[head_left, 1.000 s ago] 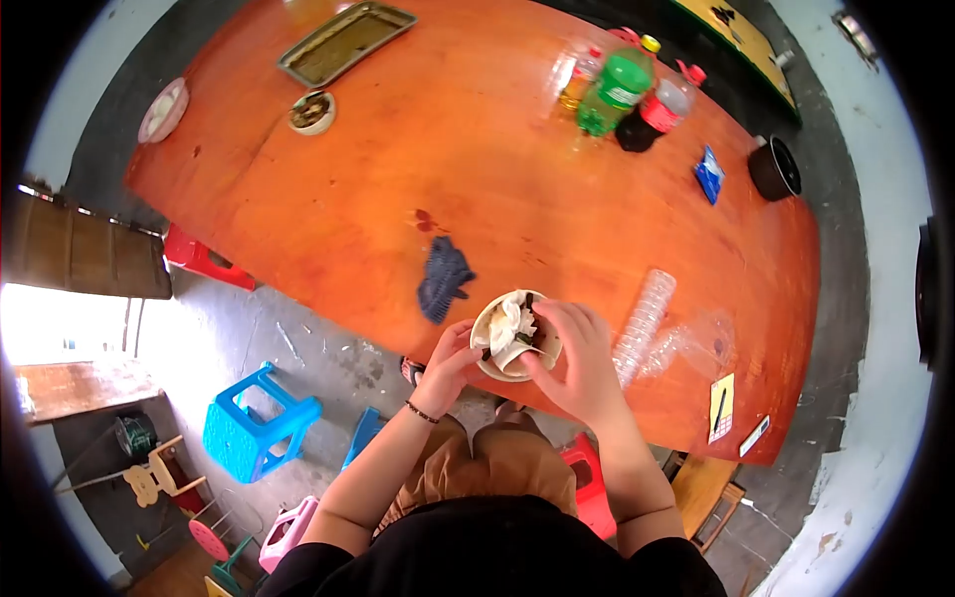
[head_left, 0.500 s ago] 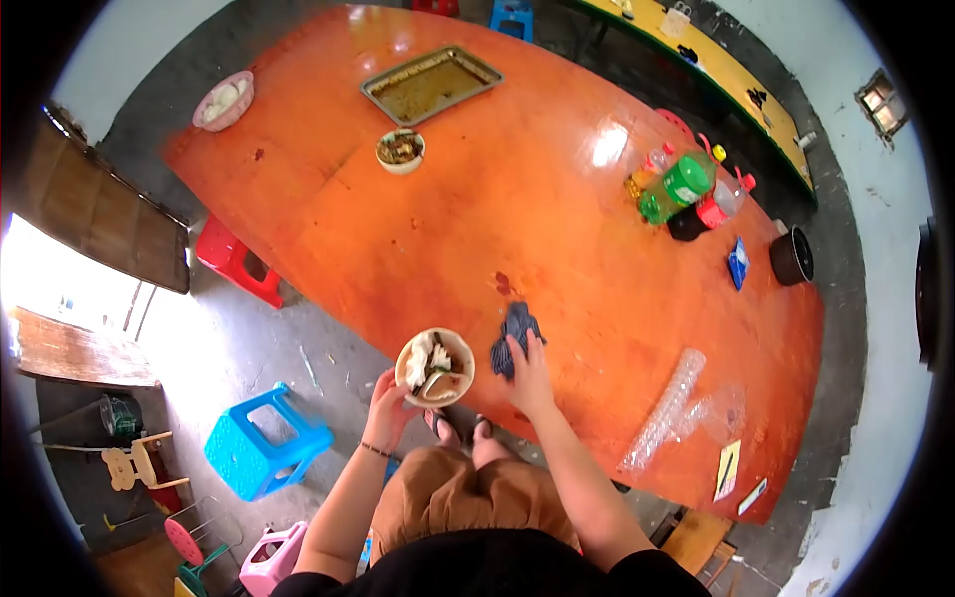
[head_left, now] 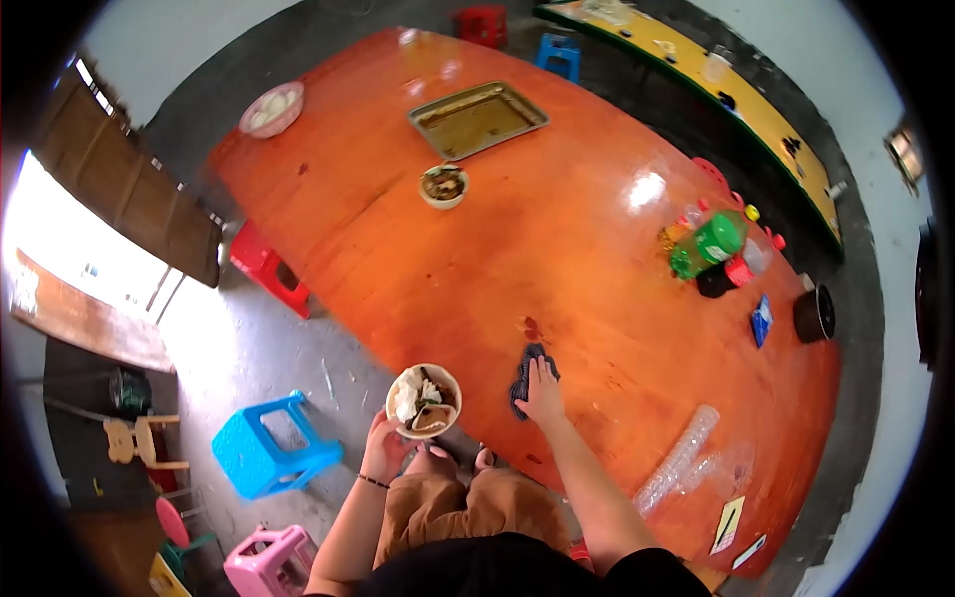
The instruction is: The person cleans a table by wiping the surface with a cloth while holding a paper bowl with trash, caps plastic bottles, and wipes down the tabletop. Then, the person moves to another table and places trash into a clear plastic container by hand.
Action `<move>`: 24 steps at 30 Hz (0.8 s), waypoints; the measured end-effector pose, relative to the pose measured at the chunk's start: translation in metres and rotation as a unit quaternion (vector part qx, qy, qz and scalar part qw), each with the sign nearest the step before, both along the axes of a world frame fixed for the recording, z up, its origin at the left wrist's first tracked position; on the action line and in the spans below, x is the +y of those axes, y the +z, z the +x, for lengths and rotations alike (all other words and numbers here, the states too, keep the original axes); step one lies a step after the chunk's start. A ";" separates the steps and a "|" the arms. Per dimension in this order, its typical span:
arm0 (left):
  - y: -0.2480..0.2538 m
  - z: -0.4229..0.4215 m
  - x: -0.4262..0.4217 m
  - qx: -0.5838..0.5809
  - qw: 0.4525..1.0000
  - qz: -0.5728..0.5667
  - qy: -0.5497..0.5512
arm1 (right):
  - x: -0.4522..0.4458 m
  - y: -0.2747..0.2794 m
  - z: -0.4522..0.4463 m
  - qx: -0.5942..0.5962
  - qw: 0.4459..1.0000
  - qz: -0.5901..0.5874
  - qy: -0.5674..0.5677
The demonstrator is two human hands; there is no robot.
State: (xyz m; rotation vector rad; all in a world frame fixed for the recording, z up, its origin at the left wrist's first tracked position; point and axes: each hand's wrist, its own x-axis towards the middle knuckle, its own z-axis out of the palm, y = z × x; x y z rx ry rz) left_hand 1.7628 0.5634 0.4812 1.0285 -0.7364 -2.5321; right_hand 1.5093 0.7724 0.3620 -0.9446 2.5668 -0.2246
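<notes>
My left hand [head_left: 382, 447] grips a pale round bowl [head_left: 428, 435] from its lower left side, at the table's near edge. White scraps and dark bits of food lie inside the bowl. On the orange table [head_left: 477, 279], my right hand [head_left: 542, 394] is on a dark grey cloth [head_left: 520, 386], fingers laid over it and pressing it to the tabletop. Just beyond the cloth is a dark reddish stain [head_left: 531, 327].
A metal tray [head_left: 477, 120], a small bowl of food [head_left: 444, 202] and a pink basket [head_left: 261, 129] of white items stand farther back. Drink bottles [head_left: 714, 246] and a dark pot [head_left: 815, 314] are at right. A blue stool [head_left: 244, 453] is at left on the floor.
The view has shifted, so the table sits lower in it. My right hand has moved farther over the cloth, which lies nearer the stain. My left hand still holds the bowl.
</notes>
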 end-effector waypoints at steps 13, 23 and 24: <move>-0.022 0.062 -0.141 -0.035 0.994 0.047 0.091 | -0.219 -0.002 0.040 -0.013 0.991 -0.057 0.119; -0.017 0.153 -0.351 0.030 0.982 0.026 0.186 | -0.465 -0.009 0.082 0.026 0.983 -0.052 0.176; -0.011 0.161 -0.369 0.023 0.981 0.020 0.190 | -0.489 -0.005 0.086 0.034 0.982 -0.037 0.183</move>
